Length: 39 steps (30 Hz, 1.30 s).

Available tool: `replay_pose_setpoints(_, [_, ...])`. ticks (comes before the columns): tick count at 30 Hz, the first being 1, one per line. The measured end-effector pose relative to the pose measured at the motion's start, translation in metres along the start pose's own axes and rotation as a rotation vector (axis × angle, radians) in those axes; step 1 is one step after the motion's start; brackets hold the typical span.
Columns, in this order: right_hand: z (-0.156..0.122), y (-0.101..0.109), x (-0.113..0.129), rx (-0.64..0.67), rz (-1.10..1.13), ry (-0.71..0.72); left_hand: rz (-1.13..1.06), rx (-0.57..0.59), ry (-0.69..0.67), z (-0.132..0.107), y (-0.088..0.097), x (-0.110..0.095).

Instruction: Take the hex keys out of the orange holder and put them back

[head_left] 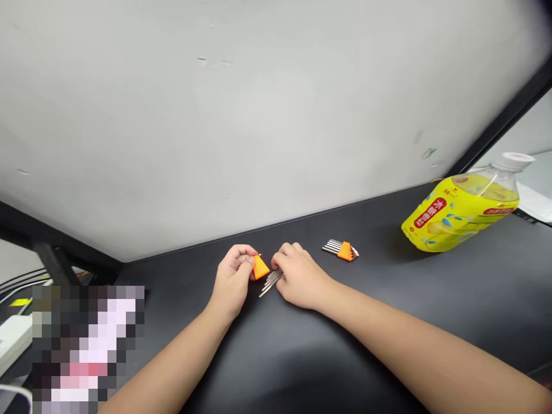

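My left hand [235, 276] pinches a small orange plastic holder [260, 267] at the middle of the dark table [302, 356]. My right hand [297, 273] lies just right of it, fingers curled over a bunch of loose metal hex keys [271, 282] that fan out on the table between both hands. A second orange holder with hex keys fitted in it [342, 250] lies on the table a little to the right of my right hand, untouched.
A yellow-labelled drink bottle [461, 210] with a white cap stands at the right, near the grey partition wall [259, 115]. At the left edge are white cables, a white box [12, 339] and a blurred patch.
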State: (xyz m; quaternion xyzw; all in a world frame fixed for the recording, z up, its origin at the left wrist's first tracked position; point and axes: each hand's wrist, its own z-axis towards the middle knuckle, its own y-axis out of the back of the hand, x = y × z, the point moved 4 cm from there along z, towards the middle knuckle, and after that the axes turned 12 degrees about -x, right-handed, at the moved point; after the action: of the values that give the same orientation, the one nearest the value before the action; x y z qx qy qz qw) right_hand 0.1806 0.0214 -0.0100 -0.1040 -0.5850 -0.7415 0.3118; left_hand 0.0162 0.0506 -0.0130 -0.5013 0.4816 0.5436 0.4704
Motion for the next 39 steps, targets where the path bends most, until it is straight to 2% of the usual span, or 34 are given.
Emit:
replay_pose_setpoints(4, [0.001,0.002,-0.004,-0.078,0.116,-0.065,0.028,0.046,-0.022,-0.003,-0.004,-0.004])
replay_pose_setpoints(9, [0.005,0.011,-0.006,-0.257,0.440,-0.154,-0.025,0.126,0.031,-0.003,-0.006,-0.003])
replay_pose_setpoints(12, [0.007,0.011,-0.005,-0.243,0.606,-0.140,-0.050,0.213,0.052,-0.004,-0.008,-0.001])
replay_pose_setpoints(15, [0.007,0.008,-0.005,-0.220,0.656,-0.141,-0.058,0.260,0.055,-0.006,-0.010,0.001])
replay_pose_setpoints(19, [0.006,0.006,-0.006,-0.228,0.648,-0.163,-0.001,0.241,0.035,-0.008,-0.010,0.000])
replay_pose_setpoints(23, [0.006,0.007,-0.003,-0.259,0.631,-0.117,0.046,0.200,-0.004,-0.009,-0.010,-0.004])
replay_pose_setpoints(28, [0.012,0.006,-0.011,-0.341,0.564,-0.172,0.055,0.221,0.030,-0.007,-0.011,-0.004])
replay_pose_setpoints(32, [0.020,0.011,-0.029,-0.399,0.458,-0.248,0.024,0.070,0.032,0.000,-0.003,-0.002])
replay_pose_setpoints(35, [0.024,0.012,-0.038,-0.316,0.264,-0.213,-0.022,-0.024,0.030,0.003,0.001,0.001])
replay_pose_setpoints(39, [0.022,0.009,-0.034,-0.179,0.121,-0.051,-0.049,-0.003,0.019,0.004,0.000,0.001])
